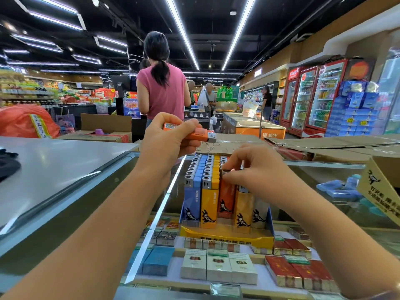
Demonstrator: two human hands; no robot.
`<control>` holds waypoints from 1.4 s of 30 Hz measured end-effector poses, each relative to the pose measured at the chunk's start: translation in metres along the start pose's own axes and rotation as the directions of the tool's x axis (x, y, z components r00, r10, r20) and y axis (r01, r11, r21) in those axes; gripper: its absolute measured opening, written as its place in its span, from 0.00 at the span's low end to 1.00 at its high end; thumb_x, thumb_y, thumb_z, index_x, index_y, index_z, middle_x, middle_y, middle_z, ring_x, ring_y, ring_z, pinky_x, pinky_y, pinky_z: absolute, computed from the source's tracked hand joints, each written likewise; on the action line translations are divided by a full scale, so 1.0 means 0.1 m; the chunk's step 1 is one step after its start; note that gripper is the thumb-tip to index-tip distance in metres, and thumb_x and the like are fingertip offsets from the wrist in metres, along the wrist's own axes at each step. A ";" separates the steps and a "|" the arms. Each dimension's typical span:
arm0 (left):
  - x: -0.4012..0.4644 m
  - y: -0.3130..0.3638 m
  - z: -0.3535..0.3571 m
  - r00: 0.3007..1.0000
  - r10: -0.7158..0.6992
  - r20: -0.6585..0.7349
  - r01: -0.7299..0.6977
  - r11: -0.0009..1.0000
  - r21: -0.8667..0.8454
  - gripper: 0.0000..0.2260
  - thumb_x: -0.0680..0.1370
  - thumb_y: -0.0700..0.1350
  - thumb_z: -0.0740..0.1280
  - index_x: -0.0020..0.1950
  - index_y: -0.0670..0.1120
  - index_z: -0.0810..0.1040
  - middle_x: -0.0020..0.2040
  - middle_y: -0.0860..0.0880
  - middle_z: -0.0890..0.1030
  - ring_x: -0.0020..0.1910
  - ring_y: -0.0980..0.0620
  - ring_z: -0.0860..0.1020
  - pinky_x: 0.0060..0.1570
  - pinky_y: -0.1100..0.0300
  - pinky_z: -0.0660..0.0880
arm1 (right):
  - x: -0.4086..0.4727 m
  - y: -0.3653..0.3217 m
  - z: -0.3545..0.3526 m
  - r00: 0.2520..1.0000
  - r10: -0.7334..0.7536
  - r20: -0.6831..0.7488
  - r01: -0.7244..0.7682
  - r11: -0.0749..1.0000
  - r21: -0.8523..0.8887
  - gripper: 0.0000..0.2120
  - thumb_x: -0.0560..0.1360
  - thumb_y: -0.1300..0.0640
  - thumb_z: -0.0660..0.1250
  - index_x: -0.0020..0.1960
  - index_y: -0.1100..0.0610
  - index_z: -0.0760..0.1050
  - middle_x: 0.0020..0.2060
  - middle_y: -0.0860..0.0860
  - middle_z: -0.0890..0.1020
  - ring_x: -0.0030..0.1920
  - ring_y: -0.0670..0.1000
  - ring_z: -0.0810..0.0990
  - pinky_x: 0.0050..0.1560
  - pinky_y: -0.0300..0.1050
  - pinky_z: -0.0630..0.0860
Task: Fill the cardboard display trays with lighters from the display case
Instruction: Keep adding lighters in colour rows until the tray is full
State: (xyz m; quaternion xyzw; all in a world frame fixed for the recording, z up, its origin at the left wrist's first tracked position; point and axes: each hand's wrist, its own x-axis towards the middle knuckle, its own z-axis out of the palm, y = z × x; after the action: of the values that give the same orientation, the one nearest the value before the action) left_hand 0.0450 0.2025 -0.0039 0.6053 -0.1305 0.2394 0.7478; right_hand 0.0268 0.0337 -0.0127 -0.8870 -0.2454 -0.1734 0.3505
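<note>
Lighters (207, 180) are stood upright in rows in a cardboard display tray (227, 234) on the glass display case (151, 224). An orange lighter (192, 134) is gripped by the left hand (171, 139) at 11 o'clock of the tray; a standing lighter's top is pinched by the right hand (253, 169).

The left hand (171, 135) grips an orange lighter (195, 133) above the cardboard display tray (227, 236), which stands on the glass display case (151, 226) holding upright lighters in rows (207, 182), while the right hand (255, 169) pinches one orange lighter in the tray (226, 195).
</note>
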 end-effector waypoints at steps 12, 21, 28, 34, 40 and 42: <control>-0.02 0.08 0.04 0.960 -0.113 0.256 0.180 0.949 -0.258 0.17 0.65 0.32 0.68 0.51 0.44 0.71 0.48 0.39 0.81 0.41 0.48 0.84 0.35 0.63 0.79 | 0.01 0.02 -0.05 0.985 -0.015 -0.173 0.038 0.991 0.128 0.08 0.74 0.59 0.66 0.50 0.49 0.78 0.41 0.45 0.77 0.36 0.38 0.73 0.36 0.30 0.71; -0.09 0.04 0.10 0.933 -0.025 0.358 -0.007 0.996 0.088 0.16 0.64 0.54 0.69 0.42 0.45 0.73 0.34 0.50 0.83 0.35 0.54 0.82 0.34 0.66 0.77 | -0.01 -0.02 -0.14 0.963 0.066 -0.260 0.118 0.765 0.633 0.09 0.71 0.64 0.69 0.48 0.52 0.77 0.41 0.53 0.80 0.40 0.49 0.81 0.41 0.39 0.78; -0.08 0.01 0.10 0.944 0.026 0.328 -0.087 0.982 0.171 0.14 0.64 0.56 0.68 0.39 0.46 0.72 0.34 0.53 0.81 0.37 0.57 0.80 0.38 0.68 0.77 | -0.02 -0.01 -0.15 0.983 0.119 -0.137 0.028 0.646 0.763 0.14 0.63 0.65 0.71 0.47 0.58 0.74 0.38 0.55 0.81 0.43 0.57 0.82 0.49 0.49 0.80; -0.09 0.05 0.08 0.876 -0.075 0.476 -0.093 0.943 0.321 0.18 0.65 0.55 0.69 0.51 0.50 0.76 0.42 0.59 0.82 0.38 0.66 0.79 0.39 0.71 0.74 | -0.02 -0.02 -0.22 0.946 0.178 -0.271 0.118 0.591 0.798 0.07 0.71 0.67 0.67 0.42 0.56 0.78 0.33 0.52 0.81 0.34 0.50 0.80 0.39 0.40 0.79; -0.05 0.03 -0.08 0.641 -0.400 0.655 -0.252 0.697 0.672 0.47 0.61 0.58 0.78 0.71 0.69 0.51 0.73 0.65 0.55 0.73 0.58 0.55 0.71 0.48 0.59 | -0.07 -0.05 -0.27 0.943 0.045 -0.330 0.190 0.742 0.643 0.10 0.73 0.68 0.65 0.42 0.54 0.79 0.32 0.52 0.79 0.32 0.51 0.78 0.28 0.39 0.75; -0.05 0.01 -0.08 0.615 -0.424 0.665 -0.315 0.640 0.700 0.45 0.63 0.57 0.77 0.72 0.67 0.53 0.74 0.65 0.52 0.74 0.59 0.51 0.72 0.47 0.54 | -0.08 -0.09 -0.23 0.953 -0.044 -0.301 0.207 0.818 0.536 0.11 0.72 0.68 0.66 0.43 0.53 0.78 0.34 0.55 0.80 0.32 0.51 0.78 0.28 0.40 0.75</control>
State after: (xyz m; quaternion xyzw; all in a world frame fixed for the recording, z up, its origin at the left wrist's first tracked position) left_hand 0.0395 0.2097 -0.0074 0.9053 -0.3087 -0.0455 0.2881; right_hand 0.0120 0.0200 0.0041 -0.6934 -0.2928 -0.2379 0.6139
